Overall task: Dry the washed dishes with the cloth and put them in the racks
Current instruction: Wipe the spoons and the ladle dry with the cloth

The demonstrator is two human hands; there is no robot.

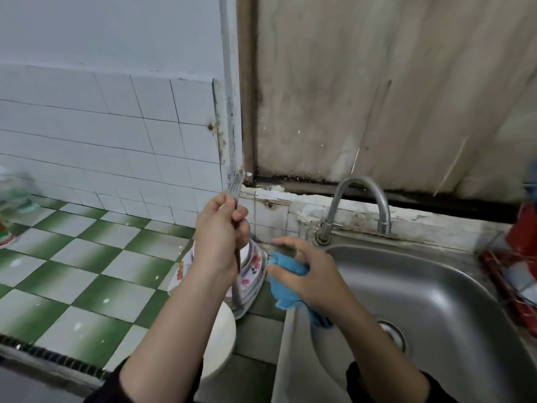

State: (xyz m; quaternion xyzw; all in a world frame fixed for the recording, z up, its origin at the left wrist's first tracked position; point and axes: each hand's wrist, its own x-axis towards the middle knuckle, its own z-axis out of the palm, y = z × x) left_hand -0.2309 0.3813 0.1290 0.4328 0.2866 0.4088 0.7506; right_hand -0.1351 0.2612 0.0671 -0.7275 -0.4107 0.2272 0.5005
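– Fork (233, 189) first: where is it?
– Upright in the left hand (220, 228), tines up against the tiled wall and handle running down past the wrist. The fingers (241, 212) are curled round the handle. It is too blurred to say whether there is one fork or several.
– And the cloth?
– The blue cloth (287, 270) is bunched in the right hand (309, 274), thumb and lower fingers gripping it and the forefinger stretched out, above the near-left rim of the steel sink (436, 289).
– Anything else?
– A stack of floral plates (253, 267) stands on the green-checked bench (87, 257), just behind the left wrist. A red rack (499, 276) sits right of the sink.
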